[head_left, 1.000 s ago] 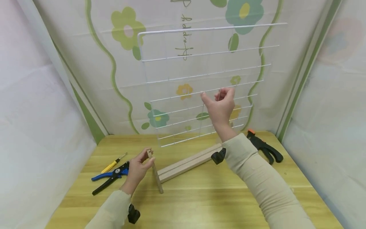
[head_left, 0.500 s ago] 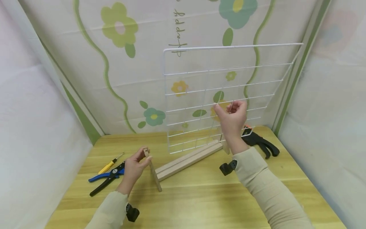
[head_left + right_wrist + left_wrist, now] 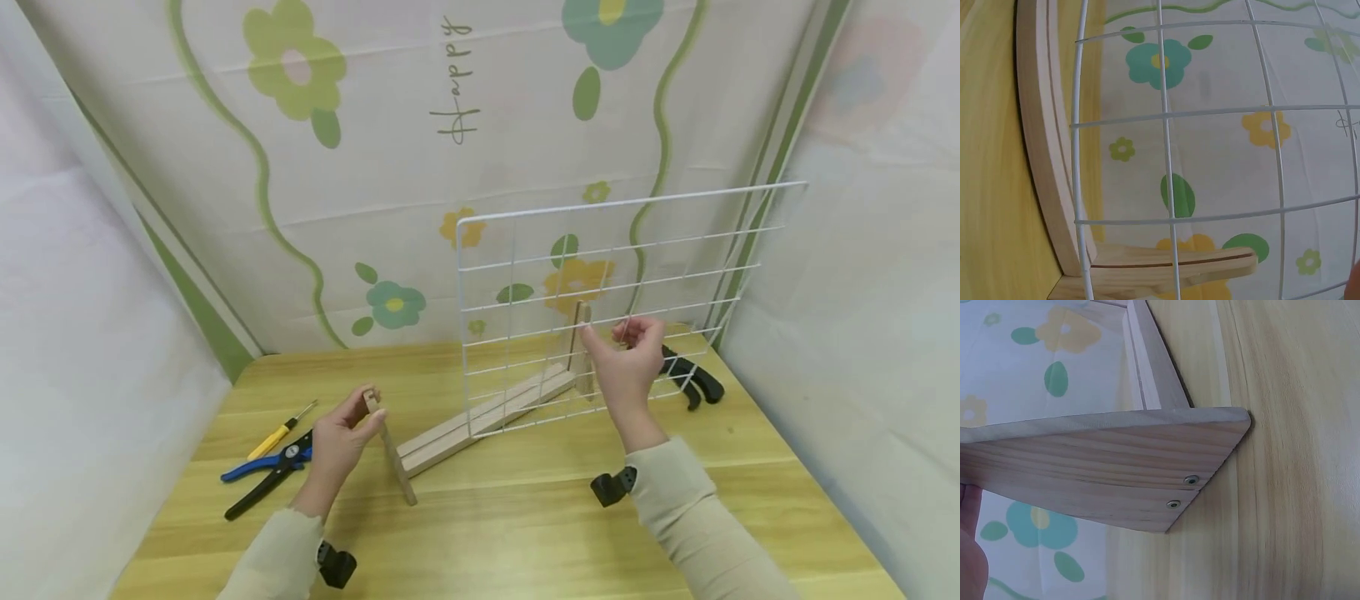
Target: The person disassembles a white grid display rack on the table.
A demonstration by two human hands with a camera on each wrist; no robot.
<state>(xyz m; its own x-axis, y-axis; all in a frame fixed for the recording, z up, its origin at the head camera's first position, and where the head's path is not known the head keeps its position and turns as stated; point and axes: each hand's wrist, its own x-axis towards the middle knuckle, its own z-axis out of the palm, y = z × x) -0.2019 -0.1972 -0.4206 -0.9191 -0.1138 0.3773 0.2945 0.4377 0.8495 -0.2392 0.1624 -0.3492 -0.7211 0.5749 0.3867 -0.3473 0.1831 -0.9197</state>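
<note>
My left hand (image 3: 341,446) pinches the top of the left wooden end panel (image 3: 393,458) of a stand; its outer face, with two metal bolts (image 3: 1191,480), shows in the left wrist view. Two parallel wooden bars (image 3: 442,450) run from it to a right upright (image 3: 585,312), whose long slot (image 3: 1172,265) shows in the right wrist view. With my right hand (image 3: 630,367) I hold a white wire grid (image 3: 645,200) by its inner wires. The grid stands tilted over the bars, its lower edge close to them; whether they touch I cannot tell.
A yellow-handled screwdriver (image 3: 270,442) and blue-and-black pliers (image 3: 288,454) lie left of my left hand. A black-handled tool (image 3: 697,379) lies at the right, partly behind the grid. Flowered cloth (image 3: 390,167) encloses the wooden table (image 3: 510,533).
My right hand has lowered the wire grid and carried it rightward, bringing its lower edge down to the bars. My left hand keeps its hold on the end panel.
</note>
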